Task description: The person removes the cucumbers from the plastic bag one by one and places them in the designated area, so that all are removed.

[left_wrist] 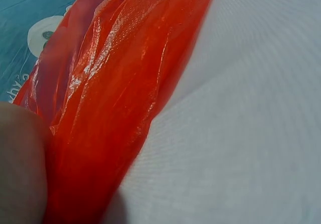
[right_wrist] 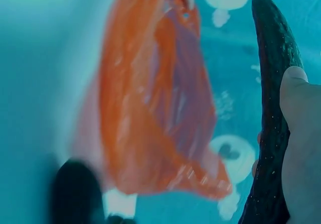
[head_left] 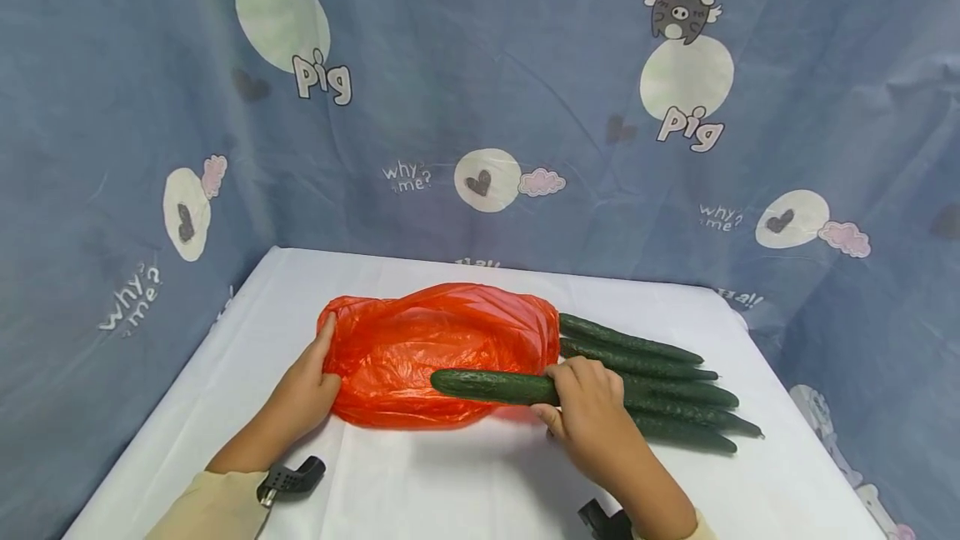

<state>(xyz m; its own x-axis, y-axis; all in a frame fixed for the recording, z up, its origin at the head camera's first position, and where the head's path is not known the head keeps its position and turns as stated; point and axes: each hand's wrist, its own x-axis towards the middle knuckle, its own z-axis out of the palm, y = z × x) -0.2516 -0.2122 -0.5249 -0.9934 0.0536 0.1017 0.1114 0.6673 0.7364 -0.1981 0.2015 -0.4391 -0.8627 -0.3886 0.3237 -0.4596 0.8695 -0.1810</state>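
Note:
A red plastic bag (head_left: 427, 332) lies across the middle of the table. My left hand (head_left: 303, 394) grips its left edge, thumb towards me; in the left wrist view the bag (left_wrist: 115, 88) stretches away from that hand (left_wrist: 22, 163). My right hand (head_left: 588, 407) holds a dark green cucumber (head_left: 491, 387), whose free end points left above the front of the bag. The right wrist view shows the thumb on the cucumber (right_wrist: 273, 98), apart from the bag (right_wrist: 135, 113). Its rear part is hidden by the right hand.
Several more cucumbers (head_left: 675, 411) lie side by side on the right of the white table (head_left: 420, 490), some partly behind the right hand. A blue printed curtain (head_left: 420, 82) hangs behind the table. Black wrist devices (head_left: 296, 477) sit at both wrists.

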